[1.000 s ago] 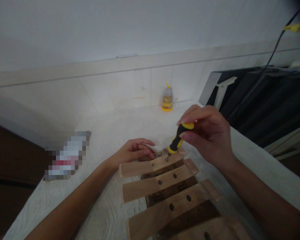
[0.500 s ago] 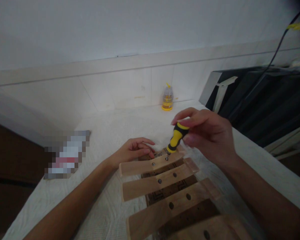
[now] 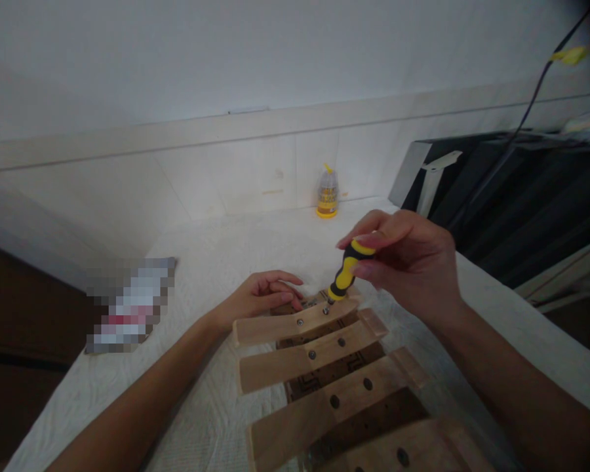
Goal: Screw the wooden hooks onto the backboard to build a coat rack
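Observation:
A wooden rack of several curved slats (image 3: 305, 357) lies on the white table (image 3: 216, 262), each slat fixed by two screws. My right hand (image 3: 408, 262) is closed round a short yellow-and-black screwdriver (image 3: 343, 276), whose tip stands on the right screw of the farthest slat (image 3: 288, 324). My left hand (image 3: 265, 296) rests with curled fingers against the far edge of that slat, steadying it.
A small yellow-based jar of screwdriver bits (image 3: 327, 194) stands at the back of the table by the wall. A blurred packet (image 3: 128, 305) lies at the left edge. Dark furniture (image 3: 521, 196) and a hanging cable (image 3: 531, 111) fill the right side.
My right hand has shifted its fingers on the screwdriver handle, and the handle stands more upright over the same screw. The left hand has stayed put.

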A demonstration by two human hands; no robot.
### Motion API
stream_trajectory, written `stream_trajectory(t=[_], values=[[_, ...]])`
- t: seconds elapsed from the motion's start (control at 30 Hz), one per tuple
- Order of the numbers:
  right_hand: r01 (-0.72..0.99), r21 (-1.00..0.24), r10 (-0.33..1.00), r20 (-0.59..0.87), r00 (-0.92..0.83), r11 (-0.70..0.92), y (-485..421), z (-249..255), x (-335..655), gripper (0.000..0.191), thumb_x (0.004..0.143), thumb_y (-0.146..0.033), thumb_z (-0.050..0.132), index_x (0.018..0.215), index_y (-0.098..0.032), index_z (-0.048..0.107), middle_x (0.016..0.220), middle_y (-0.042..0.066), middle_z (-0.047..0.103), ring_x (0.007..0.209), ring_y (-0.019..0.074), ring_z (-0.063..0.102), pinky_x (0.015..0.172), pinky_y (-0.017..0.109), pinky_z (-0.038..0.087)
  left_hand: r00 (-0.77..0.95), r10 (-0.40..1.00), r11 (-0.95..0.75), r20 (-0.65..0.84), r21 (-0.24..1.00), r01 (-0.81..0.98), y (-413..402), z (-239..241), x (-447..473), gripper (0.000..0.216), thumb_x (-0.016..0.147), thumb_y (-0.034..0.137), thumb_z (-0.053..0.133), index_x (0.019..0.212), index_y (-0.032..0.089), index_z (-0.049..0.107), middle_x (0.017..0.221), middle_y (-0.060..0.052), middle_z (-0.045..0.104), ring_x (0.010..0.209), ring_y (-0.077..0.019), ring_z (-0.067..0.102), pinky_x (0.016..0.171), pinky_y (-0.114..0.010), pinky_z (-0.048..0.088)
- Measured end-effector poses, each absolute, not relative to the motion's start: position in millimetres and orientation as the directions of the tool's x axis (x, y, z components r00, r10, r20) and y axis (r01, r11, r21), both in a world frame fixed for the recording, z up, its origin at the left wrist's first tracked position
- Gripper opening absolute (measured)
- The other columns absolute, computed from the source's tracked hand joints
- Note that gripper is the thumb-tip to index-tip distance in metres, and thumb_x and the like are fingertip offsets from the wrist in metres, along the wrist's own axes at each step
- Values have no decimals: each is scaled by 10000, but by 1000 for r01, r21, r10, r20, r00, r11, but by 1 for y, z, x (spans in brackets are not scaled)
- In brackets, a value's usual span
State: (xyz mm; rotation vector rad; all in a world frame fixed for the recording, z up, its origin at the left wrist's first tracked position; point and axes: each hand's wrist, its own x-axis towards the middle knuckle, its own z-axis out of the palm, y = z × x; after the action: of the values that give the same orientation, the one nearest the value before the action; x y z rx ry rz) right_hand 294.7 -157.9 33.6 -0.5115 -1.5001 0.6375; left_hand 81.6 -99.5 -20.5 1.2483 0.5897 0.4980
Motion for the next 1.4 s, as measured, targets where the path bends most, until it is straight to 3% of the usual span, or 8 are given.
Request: stream_trajectory(t=[0.1,0.2,0.43,0.63,0.87,1.03,1.2,1.4], values=[[-48,-707,707,707,-23,705,-158,34,296,223,632,-152,781,756,-246,621,813,-25,622,680,101,585,480,200,475,756,640,248,-138,968,-34,-99,-22,81,295,739,246,712,1003,143,630,769,-38,720,714,-120,665,671,-224,482],[-97,-773,759,635,-146,627,-157,35,298,82,774,-251,677,827,-238,616,1015,16,663,573,69,557,445,211,465,757,640,237,-133,971,-30,-98,-23,81,304,741,250,710,1014,144,625,780,-42,722,752,-131,670,694,-235,484],[-77,-680,682,731,5,729,-155,32,296,182,650,-162,773,733,-234,628,719,-30,599,674,102,590,486,197,469,758,638,241,-134,970,-32,-98,-24,79,309,732,258,720,1006,151,623,780,-34,723,727,-116,667,665,-215,480],[-152,-736,717,677,-164,660,-160,32,297,60,826,-213,617,863,-252,644,1034,11,689,526,51,546,440,205,454,754,644,234,-127,972,-37,-98,-25,80,312,738,252,714,1018,145,625,790,-42,723,776,-125,672,717,-231,491],[-72,-650,653,757,22,757,-155,32,295,143,665,-199,767,709,-248,640,701,-18,617,666,118,605,471,212,484,753,643,258,-141,965,-39,-99,-24,80,281,743,234,706,1000,149,631,776,-38,721,743,-122,669,685,-225,490],[-99,-731,714,682,-160,675,-159,33,298,71,790,-262,659,859,-245,652,973,45,672,693,126,628,437,225,473,744,655,241,-129,970,-44,-99,-25,81,280,739,225,709,996,144,631,787,-44,722,738,-125,670,690,-231,485],[-25,-657,657,754,-17,753,-158,32,295,141,691,-214,753,759,-248,634,760,-7,619,682,122,602,491,226,489,760,636,253,-132,966,-44,-99,-23,81,293,735,245,716,999,150,630,782,-37,723,735,-117,668,688,-222,484],[-47,-724,722,689,-66,688,-157,31,295,47,823,-282,619,815,-238,632,962,25,662,504,62,506,388,211,419,759,636,240,-139,970,-23,-100,-20,82,290,747,234,705,1010,140,628,777,-41,721,719,-116,665,673,-220,477]])
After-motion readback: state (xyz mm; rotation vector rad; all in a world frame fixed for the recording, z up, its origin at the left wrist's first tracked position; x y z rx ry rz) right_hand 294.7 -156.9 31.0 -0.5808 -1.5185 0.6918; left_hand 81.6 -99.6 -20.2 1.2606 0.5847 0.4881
